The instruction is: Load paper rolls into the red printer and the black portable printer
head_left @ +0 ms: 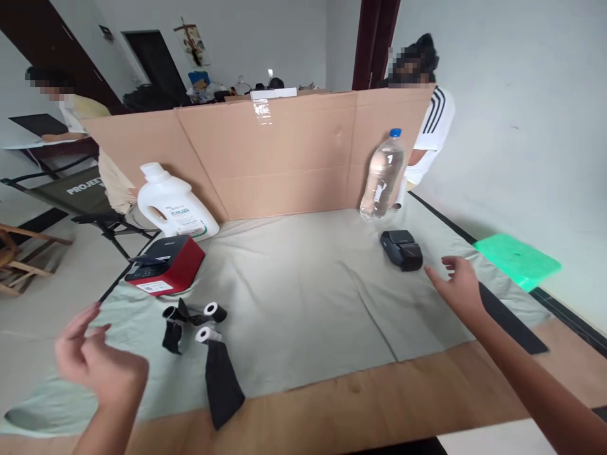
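Note:
My left hand (99,360) hovers over the left side of the cloth-covered table, fingers loosely curved and apart, holding nothing. To its right lie several rolls with black strips: one roll (208,335) trails a long black strip (222,379), another roll (215,311) sits behind it, and a black roll (171,314) has a shorter strip hanging down. My right hand (458,284) is raised at the right, thumb and fingers apart, with nothing in it. Just left of that hand stands a small black portable printer (402,249), apart from the fingertips. A red and black boxy device (177,268) rests behind the rolls.
A white jug (175,205) and a water bottle (383,177) stand against an upright cardboard panel (284,158) at the back. Green plastic (516,259) and a dark flat strip (512,319) lie at the right edge. Two people are beyond the panel.

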A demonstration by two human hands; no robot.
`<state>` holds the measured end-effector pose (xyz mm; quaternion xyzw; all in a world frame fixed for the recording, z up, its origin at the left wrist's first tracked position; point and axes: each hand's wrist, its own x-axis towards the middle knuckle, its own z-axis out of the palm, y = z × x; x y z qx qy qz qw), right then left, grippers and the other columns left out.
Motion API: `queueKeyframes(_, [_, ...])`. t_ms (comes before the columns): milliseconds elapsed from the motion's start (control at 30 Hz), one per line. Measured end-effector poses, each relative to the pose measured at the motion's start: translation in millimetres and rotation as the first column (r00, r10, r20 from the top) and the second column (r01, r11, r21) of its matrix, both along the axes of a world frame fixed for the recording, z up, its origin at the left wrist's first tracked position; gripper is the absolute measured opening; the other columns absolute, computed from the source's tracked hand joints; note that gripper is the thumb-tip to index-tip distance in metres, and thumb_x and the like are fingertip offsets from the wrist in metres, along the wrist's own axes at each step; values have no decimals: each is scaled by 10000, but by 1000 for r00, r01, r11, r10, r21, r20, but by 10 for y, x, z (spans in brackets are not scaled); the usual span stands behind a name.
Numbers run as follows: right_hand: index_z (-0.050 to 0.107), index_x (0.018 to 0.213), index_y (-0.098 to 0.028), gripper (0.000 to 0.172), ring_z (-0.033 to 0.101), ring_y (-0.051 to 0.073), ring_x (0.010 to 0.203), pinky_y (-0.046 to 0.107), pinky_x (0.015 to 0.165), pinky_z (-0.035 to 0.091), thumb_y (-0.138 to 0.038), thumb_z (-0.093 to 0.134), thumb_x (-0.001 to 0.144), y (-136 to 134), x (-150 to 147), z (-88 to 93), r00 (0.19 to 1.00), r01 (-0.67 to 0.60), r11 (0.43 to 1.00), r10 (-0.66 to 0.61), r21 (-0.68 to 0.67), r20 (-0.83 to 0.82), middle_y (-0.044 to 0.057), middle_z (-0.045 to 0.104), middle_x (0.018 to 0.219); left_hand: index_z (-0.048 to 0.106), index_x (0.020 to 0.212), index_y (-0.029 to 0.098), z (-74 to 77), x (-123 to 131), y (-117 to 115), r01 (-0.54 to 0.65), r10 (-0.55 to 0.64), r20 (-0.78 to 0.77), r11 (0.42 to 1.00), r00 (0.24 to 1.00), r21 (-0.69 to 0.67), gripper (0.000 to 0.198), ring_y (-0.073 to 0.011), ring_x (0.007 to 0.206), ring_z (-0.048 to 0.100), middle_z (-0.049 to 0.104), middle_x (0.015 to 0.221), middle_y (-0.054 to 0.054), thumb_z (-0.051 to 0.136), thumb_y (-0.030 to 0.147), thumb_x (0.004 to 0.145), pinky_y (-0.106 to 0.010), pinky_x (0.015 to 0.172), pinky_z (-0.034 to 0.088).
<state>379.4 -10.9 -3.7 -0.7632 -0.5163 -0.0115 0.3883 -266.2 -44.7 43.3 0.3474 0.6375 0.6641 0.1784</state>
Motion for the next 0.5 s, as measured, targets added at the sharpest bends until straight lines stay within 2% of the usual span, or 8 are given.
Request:
queueKeyframes(33, [579,1241,-155,675,629,368,1123,527,1027,507,-634,643,769,27,109,19,999,0,999,-2,-47,-44,215,643,1233,609,1188,468,69,336,-60,-146,164,-98,974,982,171,364,-344,1309,612,701,1289,77,465,461,853,-634,928,620])
queueKeyframes(67, [543,1315,-126,775,628,368,1151,511,1029,509,-655,650,758,77,146,39,996,-14,995,5,-94,-91,230,629,1283,663,1070,438,126,695,-95,-165,224,-194,946,955,280,261,-346,1325,597,699,1284,85,521,426,852,-645,1055,551])
queueKeyframes(133, [448,1436,-64,942,597,380,1243,493,1069,481,-685,647,755,236,66,84,988,-54,982,25,-183,-154,265,588,1366,702,988,387,178,1432,-108,148,-59,-399,969,915,197,183,-328,1187,668,740,1147,36,532,393,918,-598,1103,510])
queueKeyframes(167, [400,1480,-43,1001,564,391,1297,489,1097,456,-692,647,759,333,-17,110,987,-73,972,37,-225,-158,281,558,1408,714,950,360,166,1790,-94,342,-254,-463,932,849,117,185,-315,1068,707,760,1032,7,531,377,932,-560,1025,553])
queueKeyframes(233, [309,1544,-32,1064,501,416,1369,490,1119,422,-670,663,770,525,-195,168,990,-93,947,56,-309,-126,302,498,1468,736,911,323,65,2430,-47,650,-605,-530,750,594,-127,208,-284,959,723,778,954,-31,535,370,933,-495,960,561])
queueKeyframes(300, [264,1567,-34,1060,478,446,1378,499,1104,415,-592,696,776,673,-335,224,997,-64,921,45,-385,-58,316,473,1469,741,994,277,-110,2915,12,758,-743,-534,599,403,-260,248,-254,989,722,785,1000,-47,498,296,948,-462,982,533])
queueKeyframes(400, [347,1508,-33,986,509,474,1309,508,1059,423,-499,752,739,769,-475,267,999,41,900,-30,-434,32,320,491,1388,736,1036,238,-387,3276,129,782,-792,-549,510,266,-358,230,-237,1048,714,785,1079,-44,552,189,906,-451,1028,493])
queueKeyframes(500, [390,1471,-70,971,550,444,1219,495,1004,449,-511,779,699,707,-724,249,999,25,933,-9,-358,45,270,522,1292,735,1071,240,-541,3255,266,748,-779,-512,571,362,-340,231,-220,1096,704,780,1112,-37,569,177,923,-417,1054,490])
